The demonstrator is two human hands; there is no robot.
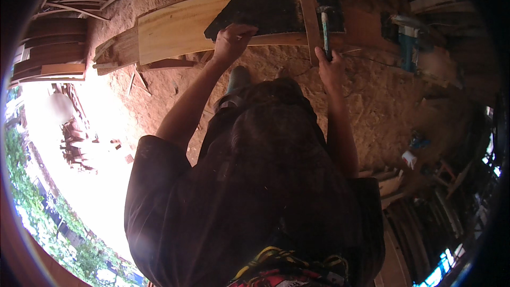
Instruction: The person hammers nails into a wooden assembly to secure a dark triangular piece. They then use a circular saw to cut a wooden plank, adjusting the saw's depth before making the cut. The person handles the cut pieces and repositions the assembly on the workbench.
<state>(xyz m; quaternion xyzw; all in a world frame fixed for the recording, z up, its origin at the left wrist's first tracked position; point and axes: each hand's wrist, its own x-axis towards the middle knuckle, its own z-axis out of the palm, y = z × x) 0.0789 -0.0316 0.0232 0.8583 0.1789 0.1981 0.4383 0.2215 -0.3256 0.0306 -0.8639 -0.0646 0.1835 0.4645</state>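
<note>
Left hand (234, 40) and right hand (333, 69), bare; both forearms (194, 95) extended forward.
Left: half-curled, back uppermost, its forearm slanting inward. Right: closed in a grip, its forearm nearly straight ahead.

Left hand (232, 41) at near-left corner of dark triangular panel (271, 5), fingers curled; exact grip unclear. Right hand (330, 66) grips a hammer (325, 26) by the dark end of its handle, head pointing away from the body. Brown wooden strip (307, 10) lies lengthwise across the panel, its near end just beside right hand; contact unclear. Pale curved board (175, 29) extends left from the panel. Teal tool (408, 48) sits off to the right. Brown dirt floor (382, 90) below, stacked curved wood (56, 42) far left, glare and green foliage (53, 218) lower left.
</note>
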